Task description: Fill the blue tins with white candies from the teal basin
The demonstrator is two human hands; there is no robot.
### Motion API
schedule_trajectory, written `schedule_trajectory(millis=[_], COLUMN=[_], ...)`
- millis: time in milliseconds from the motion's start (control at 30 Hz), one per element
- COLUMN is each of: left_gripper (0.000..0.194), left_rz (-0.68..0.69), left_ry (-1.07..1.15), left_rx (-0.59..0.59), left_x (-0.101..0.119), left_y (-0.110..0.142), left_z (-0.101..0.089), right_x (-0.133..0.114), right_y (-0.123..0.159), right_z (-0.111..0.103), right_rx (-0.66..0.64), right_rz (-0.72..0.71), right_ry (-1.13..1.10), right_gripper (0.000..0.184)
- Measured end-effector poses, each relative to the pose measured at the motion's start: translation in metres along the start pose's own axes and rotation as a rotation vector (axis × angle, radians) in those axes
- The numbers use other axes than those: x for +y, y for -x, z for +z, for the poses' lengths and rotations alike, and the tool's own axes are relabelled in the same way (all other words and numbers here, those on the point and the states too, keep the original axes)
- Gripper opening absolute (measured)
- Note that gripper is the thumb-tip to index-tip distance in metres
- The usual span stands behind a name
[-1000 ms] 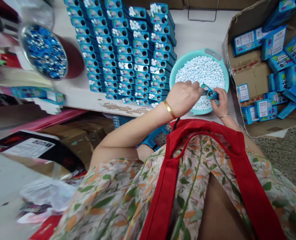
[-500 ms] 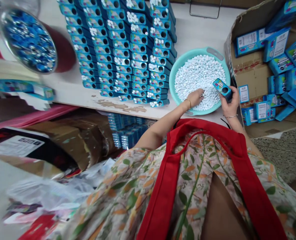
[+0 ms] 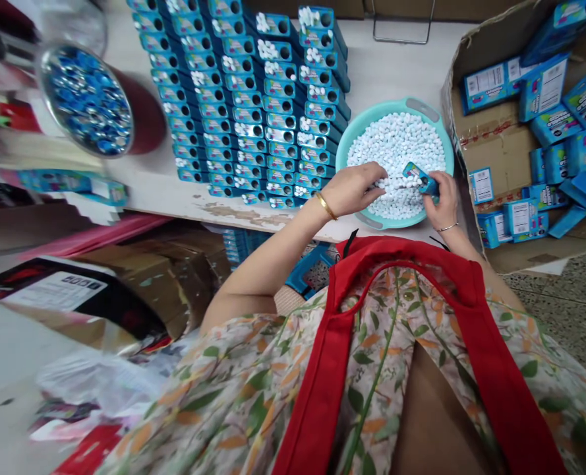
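Note:
My right hand [image 3: 441, 201] grips a small blue candy box [image 3: 420, 178] over the right half of the bowl. The box is tilted, with a few white candies at its near edge. My left hand [image 3: 356, 188], with a gold bangle at the wrist, is over the bowl's left rim. Its thumb and fingers are apart, and white candies show between their tips; whether any are held is hard to make out. Beneath both hands, a turquoise bowl [image 3: 343, 155] is full of small white candies [image 3: 396, 142].
Several rows of blue candy boxes [image 3: 280, 105], some with candies on top, stand left of the bowl. A red-brown tub [image 3: 147, 115] of shiny blue pieces is farther left. At the right, a cardboard carton [image 3: 490, 158] holds blue boxes. The table edge [image 3: 243, 218] is worn.
My left hand has drawn back leftward out of the candies, its fingers parting. My right hand has brought the candy box left and turned it. The view has shifted slightly.

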State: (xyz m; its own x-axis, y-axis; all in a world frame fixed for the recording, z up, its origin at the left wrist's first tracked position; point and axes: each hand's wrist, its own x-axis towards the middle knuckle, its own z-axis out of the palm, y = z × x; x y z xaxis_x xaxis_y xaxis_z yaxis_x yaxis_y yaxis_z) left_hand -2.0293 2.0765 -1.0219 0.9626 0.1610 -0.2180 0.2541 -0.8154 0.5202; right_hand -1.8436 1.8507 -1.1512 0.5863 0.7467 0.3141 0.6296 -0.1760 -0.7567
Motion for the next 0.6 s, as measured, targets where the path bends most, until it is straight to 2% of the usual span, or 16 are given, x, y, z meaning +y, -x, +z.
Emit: schedule_trajectory(millis=[200, 300, 367, 433, 467, 600], left_gripper=[0.028, 0.031, 0.033, 0.035, 0.034, 0.029], left_rz=[-0.087, -0.098, -0.087, -0.085, -0.096, -0.214], left_ry=[-0.166, -0.181, -0.164, -0.151, -0.15, -0.164], left_rx=[-0.075, -0.026, 0.019, 0.058, 0.078, 0.125], left_x=[0.049, 0.072, 0.077, 0.068, 0.057, -0.015], left_y=[-0.012, -0.01, -0.007, -0.005, -0.005, -0.014], left_z=[-0.023, -0.027, -0.025, -0.02, -0.017, 0.013], right_x=[-0.012, -0.009, -0.006, -0.004, -0.003, -0.001], right_y=[-0.001, 0.001, 0.002, 0.002, 0.002, 0.002], right_z=[0.01, 0.011, 0.011, 0.01, 0.008, -0.001], right_rx=[-0.066, -0.055, -0.058, -0.068, -0.069, -0.007], right_rz=[-0.034, -0.06, -0.057, -0.034, -0.022, 0.023], right_ry=[0.016, 0.007, -0.004, -0.015, -0.022, -0.029], right_gripper=[0.041, 0.042, 0.042, 0.041, 0.041, 0.044])
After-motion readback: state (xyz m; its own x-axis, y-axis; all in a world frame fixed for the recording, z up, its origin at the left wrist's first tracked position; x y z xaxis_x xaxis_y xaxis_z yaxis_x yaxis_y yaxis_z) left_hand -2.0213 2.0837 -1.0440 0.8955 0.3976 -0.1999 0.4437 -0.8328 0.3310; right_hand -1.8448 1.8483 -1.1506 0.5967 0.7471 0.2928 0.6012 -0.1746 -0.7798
